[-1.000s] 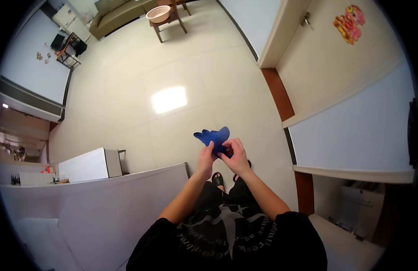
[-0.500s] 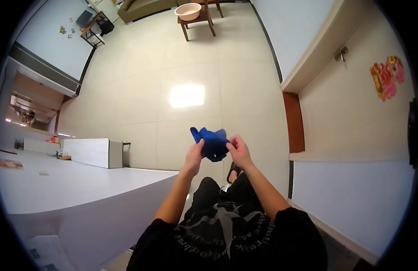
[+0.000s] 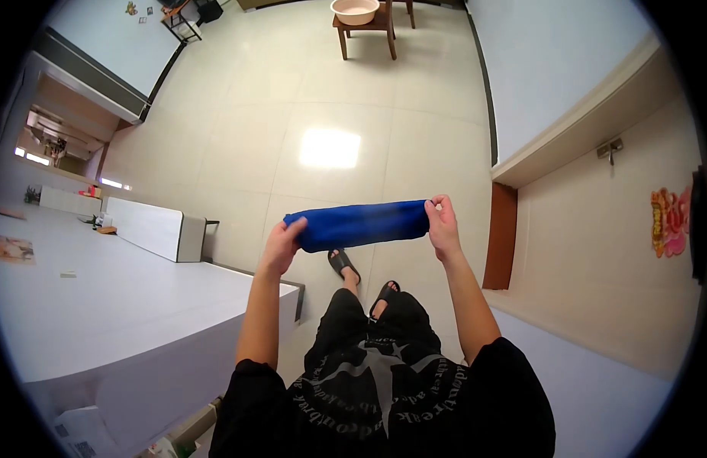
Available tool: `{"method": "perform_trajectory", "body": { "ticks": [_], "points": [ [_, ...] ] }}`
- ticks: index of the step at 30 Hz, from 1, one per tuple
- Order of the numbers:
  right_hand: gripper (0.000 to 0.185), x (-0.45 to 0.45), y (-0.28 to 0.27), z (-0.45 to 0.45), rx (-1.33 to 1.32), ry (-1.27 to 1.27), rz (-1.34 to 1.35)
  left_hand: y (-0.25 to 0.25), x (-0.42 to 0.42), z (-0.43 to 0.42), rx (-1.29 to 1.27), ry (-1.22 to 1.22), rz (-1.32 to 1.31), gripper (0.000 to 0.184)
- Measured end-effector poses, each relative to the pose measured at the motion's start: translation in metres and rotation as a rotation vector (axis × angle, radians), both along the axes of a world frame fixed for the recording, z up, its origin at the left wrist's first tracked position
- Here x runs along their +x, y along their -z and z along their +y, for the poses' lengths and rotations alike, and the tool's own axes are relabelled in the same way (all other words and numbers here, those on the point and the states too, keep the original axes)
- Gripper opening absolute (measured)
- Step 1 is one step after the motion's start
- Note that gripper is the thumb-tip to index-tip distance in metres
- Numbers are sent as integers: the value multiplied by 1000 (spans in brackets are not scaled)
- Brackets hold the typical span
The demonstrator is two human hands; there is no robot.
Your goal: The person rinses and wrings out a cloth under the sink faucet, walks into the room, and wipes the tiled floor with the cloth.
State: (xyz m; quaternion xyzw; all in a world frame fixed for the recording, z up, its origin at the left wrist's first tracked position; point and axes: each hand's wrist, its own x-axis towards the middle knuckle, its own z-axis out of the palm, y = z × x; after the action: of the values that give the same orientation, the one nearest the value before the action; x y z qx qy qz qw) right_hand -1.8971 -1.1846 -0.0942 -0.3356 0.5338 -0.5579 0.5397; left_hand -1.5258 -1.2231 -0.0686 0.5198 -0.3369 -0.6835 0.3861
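Observation:
A blue cloth (image 3: 362, 226) is stretched sideways in the air in front of my body, forming a long band. My left hand (image 3: 281, 246) pinches its left end, thumb on top. At the opposite end my right hand (image 3: 442, 227) grips the upper corner between thumb and fingers. The cloth looks folded or doubled, and its right part is slightly blurred. Below it, my feet in black slippers (image 3: 344, 264) stand on the tiled floor.
A white counter (image 3: 140, 305) runs along my left, with a raised white panel (image 3: 143, 227) on it. On the right is a door (image 3: 597, 229) with a metal handle (image 3: 610, 149). Ahead, a pale basin (image 3: 355, 11) rests on a wooden chair (image 3: 368, 32).
My hands have moved apart, pulling the bunched blue cloth out into a wide band. The view has shifted, and both slippers now show below.

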Motion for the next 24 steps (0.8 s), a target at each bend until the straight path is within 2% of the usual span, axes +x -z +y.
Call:
{"method": "perform_trajectory", "body": {
  "ticks": [2, 6, 9, 12, 15, 18, 20, 23, 24],
  "points": [
    [14, 1, 9, -20, -43, -14, 12, -3, 7, -15, -149, 180, -237, 35],
    [13, 11, 10, -57, -53, -11, 74, 13, 31, -60, -65, 316, -538, 45],
    [14, 19, 11, -89, -27, -14, 149, 4, 45, -89, -65, 218, -554, 54],
    [18, 34, 6, -122, 64, -36, 152, 11, 65, -118, -102, 89, -395, 55],
    [20, 49, 22, -152, 118, -79, 89, 17, 81, -149, 21, -81, 69, 51],
    [19, 71, 20, -187, 140, -122, 86, 36, 107, -178, 59, -57, 102, 49],
    [20, 80, 18, -202, 131, -186, 131, 43, 118, -190, -134, 107, -218, 57],
    [21, 106, -2, -224, 32, -295, 203, 6, 117, -207, -464, 321, -881, 71],
    [23, 110, 0, -232, -23, -330, 378, 11, 122, -212, -478, 313, -940, 67]
  ]
}}
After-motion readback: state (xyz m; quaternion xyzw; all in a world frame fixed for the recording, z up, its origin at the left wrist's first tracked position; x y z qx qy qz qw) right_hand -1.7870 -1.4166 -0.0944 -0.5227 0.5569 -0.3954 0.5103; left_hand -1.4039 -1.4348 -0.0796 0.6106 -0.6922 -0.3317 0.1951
